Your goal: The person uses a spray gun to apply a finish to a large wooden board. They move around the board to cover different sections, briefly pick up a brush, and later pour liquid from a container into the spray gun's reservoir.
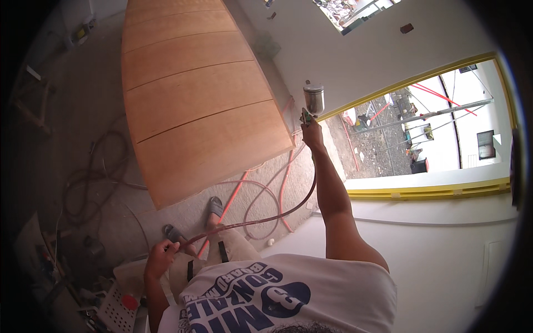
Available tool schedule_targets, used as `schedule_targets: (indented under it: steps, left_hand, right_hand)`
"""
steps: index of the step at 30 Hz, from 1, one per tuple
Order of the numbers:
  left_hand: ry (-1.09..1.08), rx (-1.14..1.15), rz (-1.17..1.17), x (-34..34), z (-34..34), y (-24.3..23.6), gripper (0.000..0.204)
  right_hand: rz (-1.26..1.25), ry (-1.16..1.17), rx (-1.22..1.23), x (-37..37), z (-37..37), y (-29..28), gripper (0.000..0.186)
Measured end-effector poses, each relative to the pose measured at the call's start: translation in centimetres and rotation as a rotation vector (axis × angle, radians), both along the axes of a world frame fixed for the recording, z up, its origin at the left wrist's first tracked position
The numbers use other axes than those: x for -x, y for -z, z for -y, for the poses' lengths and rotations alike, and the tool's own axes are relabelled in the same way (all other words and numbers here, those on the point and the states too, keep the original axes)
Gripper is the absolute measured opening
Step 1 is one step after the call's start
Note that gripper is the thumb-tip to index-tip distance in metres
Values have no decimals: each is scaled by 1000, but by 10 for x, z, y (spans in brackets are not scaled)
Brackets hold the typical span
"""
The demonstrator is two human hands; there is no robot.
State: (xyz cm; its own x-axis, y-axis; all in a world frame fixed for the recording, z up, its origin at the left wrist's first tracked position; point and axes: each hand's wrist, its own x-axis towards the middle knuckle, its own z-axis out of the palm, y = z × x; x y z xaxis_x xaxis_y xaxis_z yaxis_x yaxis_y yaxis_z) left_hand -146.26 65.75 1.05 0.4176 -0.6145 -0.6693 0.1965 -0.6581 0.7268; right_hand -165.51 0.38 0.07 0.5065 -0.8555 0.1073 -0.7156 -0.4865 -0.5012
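Observation:
A spray gun with a silver metal cup (314, 100) on top is in my right hand (312, 135), held out at arm's length past the near right corner of a large wooden panel (200, 119). The panel is light orange-brown, with several dark grooves running across it. From the gun, a dark reddish air hose (261, 220) curves down and back to my left hand (161, 258). That hand is closed round the hose near my waist. The gun's nozzle and trigger are too small to make out.
Loops of hose (91, 183) and an orange-red hose (286, 186) lie across the concrete floor. At lower left stands a white perforated basket (117, 306). On the right, a yellow-framed opening (422, 194) in the white wall shows rubble and poles outside.

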Motion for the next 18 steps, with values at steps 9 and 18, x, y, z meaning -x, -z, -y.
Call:
schedule_targets:
  steps: [9,18]
  left_hand:
    - [-132,-102,55,-42,-100,2,41]
    - [-379,-244,113,-55,-270,7,46]
  right_hand:
    - [45,-1,-511,-71,-165,-46,35]
    - [102,-260,-786,-152,-365,-46,29]
